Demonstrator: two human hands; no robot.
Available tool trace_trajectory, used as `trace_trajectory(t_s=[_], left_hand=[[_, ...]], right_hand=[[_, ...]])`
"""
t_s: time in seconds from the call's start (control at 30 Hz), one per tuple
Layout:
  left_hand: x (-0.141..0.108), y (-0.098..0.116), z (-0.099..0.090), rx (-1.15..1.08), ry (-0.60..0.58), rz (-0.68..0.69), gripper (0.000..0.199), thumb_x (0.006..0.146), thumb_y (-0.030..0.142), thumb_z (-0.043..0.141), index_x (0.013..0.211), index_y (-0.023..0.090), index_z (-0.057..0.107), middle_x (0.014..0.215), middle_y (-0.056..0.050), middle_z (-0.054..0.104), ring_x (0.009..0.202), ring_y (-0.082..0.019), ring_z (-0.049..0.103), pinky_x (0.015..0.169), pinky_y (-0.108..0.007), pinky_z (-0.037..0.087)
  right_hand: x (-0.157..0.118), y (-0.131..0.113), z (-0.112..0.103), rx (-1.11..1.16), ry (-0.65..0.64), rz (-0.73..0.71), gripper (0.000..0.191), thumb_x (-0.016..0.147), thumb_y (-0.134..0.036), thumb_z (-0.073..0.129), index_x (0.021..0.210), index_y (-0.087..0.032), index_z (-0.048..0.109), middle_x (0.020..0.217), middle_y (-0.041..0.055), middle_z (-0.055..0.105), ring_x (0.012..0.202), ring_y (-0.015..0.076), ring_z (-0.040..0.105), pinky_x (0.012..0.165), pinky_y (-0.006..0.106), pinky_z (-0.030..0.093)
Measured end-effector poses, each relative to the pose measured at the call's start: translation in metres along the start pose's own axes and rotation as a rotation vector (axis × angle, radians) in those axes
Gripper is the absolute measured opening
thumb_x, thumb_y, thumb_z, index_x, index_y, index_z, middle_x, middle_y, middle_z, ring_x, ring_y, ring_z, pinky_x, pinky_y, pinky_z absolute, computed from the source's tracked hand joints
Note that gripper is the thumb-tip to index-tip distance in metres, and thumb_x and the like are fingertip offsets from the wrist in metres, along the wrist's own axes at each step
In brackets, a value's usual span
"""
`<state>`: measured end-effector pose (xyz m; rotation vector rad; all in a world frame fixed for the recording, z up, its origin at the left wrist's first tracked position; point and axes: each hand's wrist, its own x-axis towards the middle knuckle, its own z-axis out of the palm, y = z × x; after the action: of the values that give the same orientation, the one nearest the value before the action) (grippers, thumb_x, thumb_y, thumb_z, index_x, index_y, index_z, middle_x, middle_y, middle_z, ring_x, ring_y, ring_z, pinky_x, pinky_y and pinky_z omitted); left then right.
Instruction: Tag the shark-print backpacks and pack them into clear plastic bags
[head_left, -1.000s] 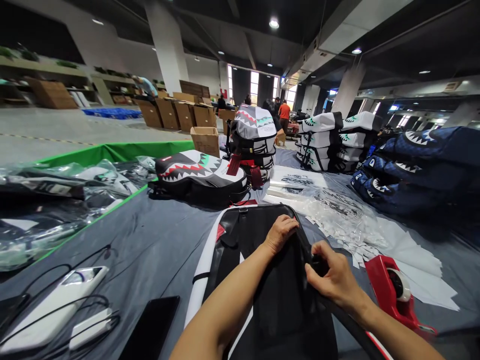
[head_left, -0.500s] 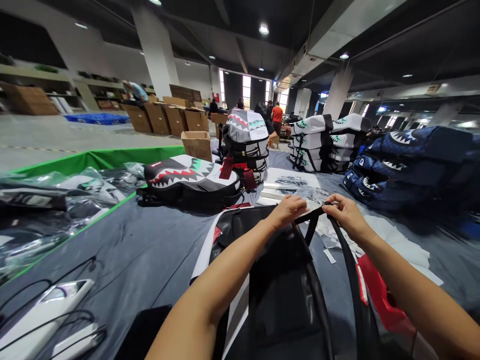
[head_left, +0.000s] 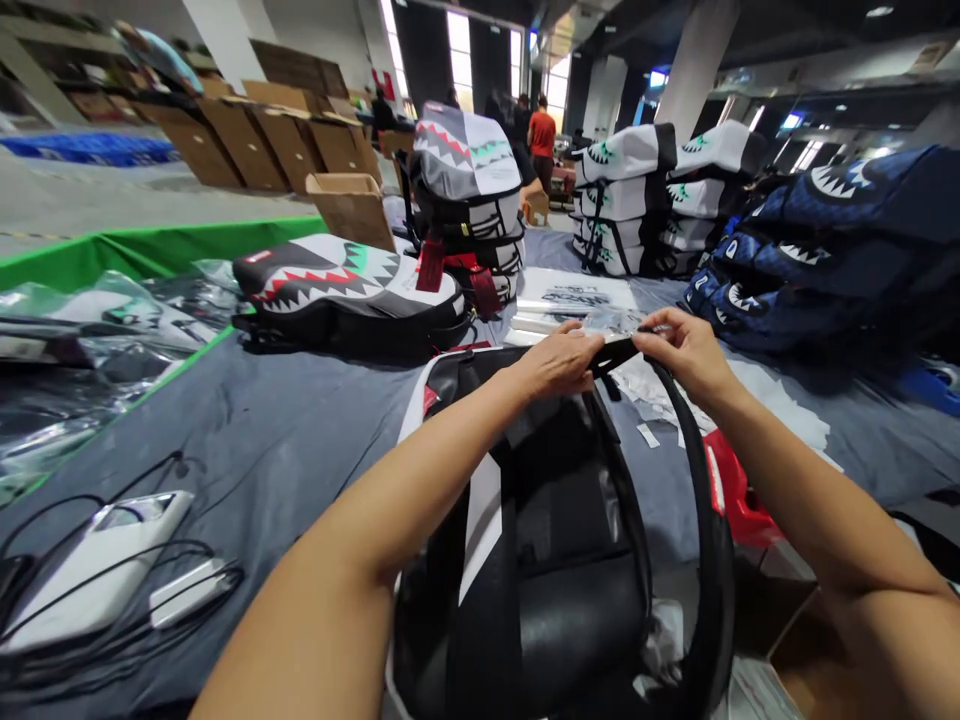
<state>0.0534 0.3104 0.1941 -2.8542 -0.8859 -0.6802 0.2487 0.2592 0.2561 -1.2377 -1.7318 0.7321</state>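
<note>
A black and white backpack (head_left: 547, 560) lies back side up on the grey table cover (head_left: 300, 440) right in front of me. My left hand (head_left: 559, 362) grips its top edge where the black shoulder strap (head_left: 701, 520) joins. The far end of that strap is pinched by my right hand (head_left: 686, 350), which lifts it off the backpack. The strap curves down the right side toward me. A red tape dispenser (head_left: 731, 490) sits partly hidden behind the strap and my right forearm.
A shark-mouth backpack (head_left: 345, 295) lies flat beyond, with stacks of white ones (head_left: 469, 190) (head_left: 630, 195) and navy ones (head_left: 817, 250) behind. Clear plastic bags (head_left: 97, 340) pile at the left, white devices with black cables (head_left: 112, 560) at the near left. Cardboard boxes (head_left: 262, 140) and people stand far off.
Both hands moved from the backpack's middle to its top end, and my right hand lifted the strap up. The view tilted down and closer to the table.
</note>
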Motion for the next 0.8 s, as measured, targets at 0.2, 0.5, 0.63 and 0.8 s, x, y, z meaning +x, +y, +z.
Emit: trace_trajectory(t_s=[0.2,0.5,0.63,0.8], left_hand=[[-0.037,0.022,0.013,-0.162,0.316,-0.48,0.036,0.097,0.02,0.042,0.132,0.018,0.05,0.12,-0.012,0.061,0.093,-0.02,0.066,0.079,-0.03,0.049],[-0.104,0.13,0.023,-1.588,0.219,-0.902,0.031,0.072,0.044,0.077,0.076,0.014,0.067,0.072,-0.003,0.069,0.066,-0.016,0.062,0.064,-0.026,0.05],[-0.116,0.173,0.031,-1.907,0.143,-1.151,0.033,0.063,0.041,0.079,0.078,0.013,0.07,0.078,-0.009,0.074,0.072,-0.021,0.068,0.069,-0.032,0.054],[-0.131,0.186,0.006,-1.985,0.03,-1.152,0.033,0.061,0.038,0.082,0.077,0.01,0.071,0.078,-0.011,0.073,0.072,-0.02,0.069,0.07,-0.03,0.054]], right_hand=[[0.028,0.0,0.021,0.055,-0.176,-0.14,0.047,0.07,-0.05,0.079,0.095,-0.017,0.056,0.053,-0.0108,0.047,0.044,0.0053,0.037,0.043,0.018,0.025],[0.077,0.025,0.088,0.15,-0.374,-0.162,0.049,0.069,-0.052,0.08,0.093,-0.018,0.054,0.05,-0.0133,0.041,0.042,0.0069,0.04,0.042,0.019,0.031],[0.07,0.023,0.128,0.133,-0.636,-0.121,0.052,0.069,-0.059,0.077,0.092,-0.019,0.054,0.053,-0.0117,0.044,0.043,0.0077,0.041,0.043,0.02,0.027],[0.085,0.037,0.12,-0.101,-0.428,-0.229,0.051,0.067,-0.06,0.078,0.082,-0.02,0.051,0.055,-0.0104,0.042,0.051,0.0087,0.038,0.051,0.022,0.025]])
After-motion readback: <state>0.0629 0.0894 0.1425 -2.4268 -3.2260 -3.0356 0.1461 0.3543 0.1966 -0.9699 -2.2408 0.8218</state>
